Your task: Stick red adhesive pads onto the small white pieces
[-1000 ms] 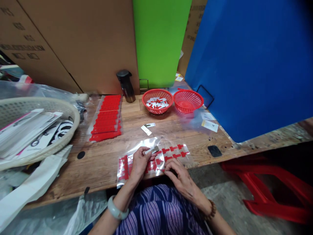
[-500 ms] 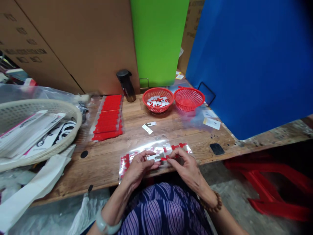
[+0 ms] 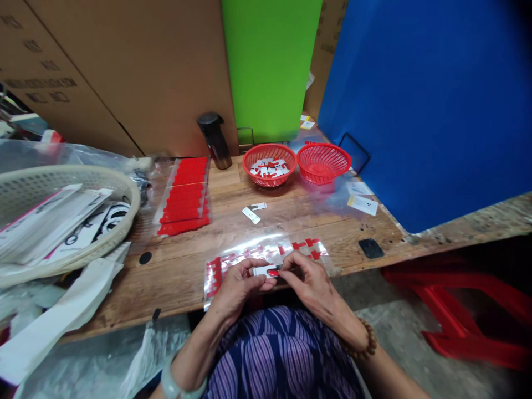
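Observation:
My left hand (image 3: 236, 281) pinches a small white metal plate (image 3: 263, 270) just above the near table edge. My right hand (image 3: 310, 280) meets it from the right, fingertips pinched on a small red sticker (image 3: 273, 272) pressed onto the plate. Under both hands lies a clear plastic sheet (image 3: 266, 252) carrying rows of red stickers. Two more loose white plates (image 3: 252, 213) lie on the wood farther back.
A red basket (image 3: 270, 162) with finished plates and an empty red basket (image 3: 323, 162) stand at the back. Stacked red sticker sheets (image 3: 185, 197) lie left of centre, beside a black flask (image 3: 214, 139). A cream basket (image 3: 66, 219) of packaged goods fills the left. A blue board (image 3: 424, 105) stands on the right.
My right hand lifted off the sheet with a red sticker and came to the plate in my left hand. Both hands drew slightly toward me.

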Demonstrator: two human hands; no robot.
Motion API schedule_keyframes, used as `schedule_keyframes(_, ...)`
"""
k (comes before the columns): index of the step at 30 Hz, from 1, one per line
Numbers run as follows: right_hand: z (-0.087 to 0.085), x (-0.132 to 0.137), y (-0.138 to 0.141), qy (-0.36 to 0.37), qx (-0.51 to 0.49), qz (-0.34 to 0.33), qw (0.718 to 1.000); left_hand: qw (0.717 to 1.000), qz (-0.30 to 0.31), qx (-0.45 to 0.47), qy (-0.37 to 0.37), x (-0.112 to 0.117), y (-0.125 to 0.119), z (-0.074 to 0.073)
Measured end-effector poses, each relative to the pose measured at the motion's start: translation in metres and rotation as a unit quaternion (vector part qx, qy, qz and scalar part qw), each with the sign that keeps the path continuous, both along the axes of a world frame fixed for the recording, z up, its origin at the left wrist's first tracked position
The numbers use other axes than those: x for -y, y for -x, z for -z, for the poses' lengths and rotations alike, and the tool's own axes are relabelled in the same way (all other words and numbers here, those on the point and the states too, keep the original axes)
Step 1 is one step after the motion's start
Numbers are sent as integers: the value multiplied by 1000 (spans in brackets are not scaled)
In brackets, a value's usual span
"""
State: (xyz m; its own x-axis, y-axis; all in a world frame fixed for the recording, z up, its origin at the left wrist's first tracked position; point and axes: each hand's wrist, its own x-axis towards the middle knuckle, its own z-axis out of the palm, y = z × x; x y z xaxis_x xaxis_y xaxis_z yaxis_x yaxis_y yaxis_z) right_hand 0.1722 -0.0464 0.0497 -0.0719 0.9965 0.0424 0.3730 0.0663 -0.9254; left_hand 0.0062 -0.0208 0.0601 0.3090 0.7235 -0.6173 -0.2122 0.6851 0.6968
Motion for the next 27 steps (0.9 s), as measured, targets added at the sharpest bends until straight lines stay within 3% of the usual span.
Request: schedule_keyframes(27,-2,-1,1,-3,15,1,1000,1000,7,-5,-7,-2,-4,-3)
